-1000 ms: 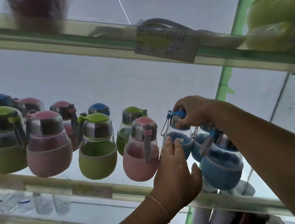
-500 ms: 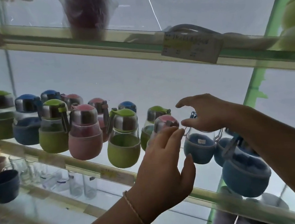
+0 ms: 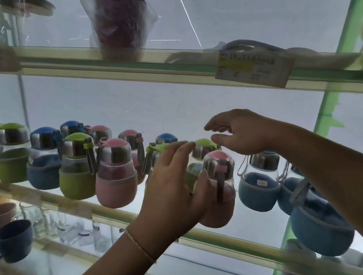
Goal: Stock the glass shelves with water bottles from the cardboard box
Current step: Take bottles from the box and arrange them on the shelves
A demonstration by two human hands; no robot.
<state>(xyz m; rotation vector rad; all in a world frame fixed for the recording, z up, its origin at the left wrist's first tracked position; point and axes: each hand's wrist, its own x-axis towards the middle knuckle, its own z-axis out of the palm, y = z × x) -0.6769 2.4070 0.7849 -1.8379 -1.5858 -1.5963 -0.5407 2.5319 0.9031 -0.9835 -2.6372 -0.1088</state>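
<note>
Several small water bottles with steel caps and pink, green or blue sleeves stand on the middle glass shelf (image 3: 233,242). My left hand (image 3: 174,183) reaches up from below with its fingers fairly straight. Its thumb lies against the left side of a pink bottle (image 3: 220,178) at the shelf's front edge. My right hand (image 3: 243,132) hovers with relaxed fingers over a green-lidded bottle (image 3: 202,148) and holds nothing. A blue bottle with a wire handle (image 3: 258,187) stands free on the shelf under my right wrist. The cardboard box is out of view.
The upper glass shelf (image 3: 146,71) carries a bagged dark cup (image 3: 120,22) and a price label (image 3: 252,68). More blue bottles (image 3: 320,230) crowd the right end beside a green upright (image 3: 331,106). A blue mug (image 3: 13,240) and clear glasses (image 3: 68,227) stand on the lower shelf.
My right hand has let go of the blue bottle's top and lifted above the green-lidded bottle. My left hand has shifted from the blue bottle to the pink one.
</note>
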